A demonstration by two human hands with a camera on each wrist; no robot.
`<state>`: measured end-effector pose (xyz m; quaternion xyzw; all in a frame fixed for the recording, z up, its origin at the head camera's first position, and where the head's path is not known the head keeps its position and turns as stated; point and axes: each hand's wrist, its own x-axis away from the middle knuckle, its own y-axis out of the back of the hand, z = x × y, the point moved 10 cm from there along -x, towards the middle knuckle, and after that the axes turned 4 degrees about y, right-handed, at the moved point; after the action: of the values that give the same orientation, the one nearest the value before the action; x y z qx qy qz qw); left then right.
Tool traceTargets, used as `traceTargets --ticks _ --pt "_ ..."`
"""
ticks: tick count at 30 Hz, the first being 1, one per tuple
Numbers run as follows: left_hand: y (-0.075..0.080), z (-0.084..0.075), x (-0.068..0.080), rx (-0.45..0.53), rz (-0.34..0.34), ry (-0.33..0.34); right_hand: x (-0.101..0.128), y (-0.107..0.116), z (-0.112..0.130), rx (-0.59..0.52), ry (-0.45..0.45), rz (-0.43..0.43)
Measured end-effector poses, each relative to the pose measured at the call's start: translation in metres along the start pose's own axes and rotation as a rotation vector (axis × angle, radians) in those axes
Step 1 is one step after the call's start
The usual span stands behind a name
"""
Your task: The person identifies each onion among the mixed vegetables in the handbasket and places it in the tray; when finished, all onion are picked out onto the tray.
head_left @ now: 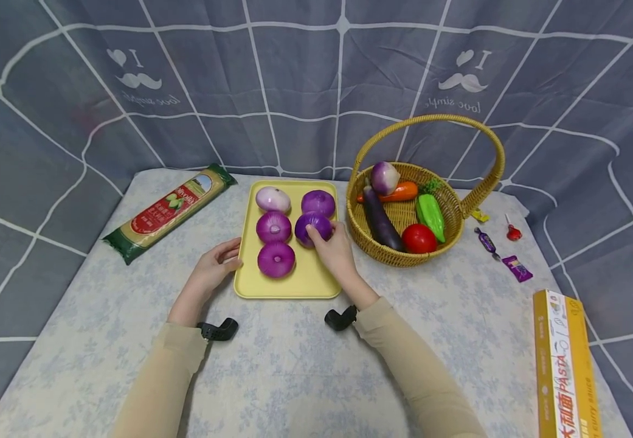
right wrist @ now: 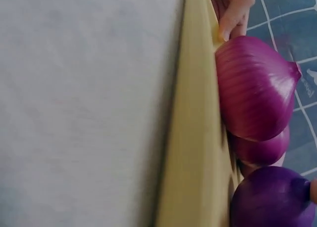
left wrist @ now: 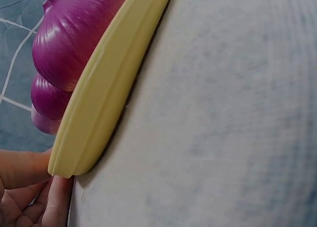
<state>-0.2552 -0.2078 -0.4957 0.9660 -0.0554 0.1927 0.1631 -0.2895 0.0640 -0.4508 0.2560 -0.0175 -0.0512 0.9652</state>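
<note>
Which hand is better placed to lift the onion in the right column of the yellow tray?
Probably the right hand: its fingers already grip that onion. The left hand only touches the yellow tray edge.

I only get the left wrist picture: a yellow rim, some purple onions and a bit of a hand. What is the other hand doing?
Observer: The right hand grips a purple onion on the yellow tray, in the right column.
Operator: How many onions are on that tray?
Observer: Five: four purple ones and a paler onion at the far left corner.
Operator: And the hand I see, does it hold anything?
Observer: No. The left hand rests against the tray's left edge, its fingers touching the near corner.
Operator: Anything beside the tray?
Observer: A wicker basket of toy vegetables stands to its right.
</note>
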Motion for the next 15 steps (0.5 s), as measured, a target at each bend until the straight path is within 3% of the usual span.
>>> traceTargets --ticks 10,15 --pt "0.0 0.0011 0.0001 0.0 -0.009 0.011 -0.0003 0.0039 -0.0026 0.029 -0.032 -0.014" --pt "0.0003 0.0033 -0.0023 0.001 -0.014 0.019 0.0004 0.0024 0.0019 0.044 0.015 -0.013"
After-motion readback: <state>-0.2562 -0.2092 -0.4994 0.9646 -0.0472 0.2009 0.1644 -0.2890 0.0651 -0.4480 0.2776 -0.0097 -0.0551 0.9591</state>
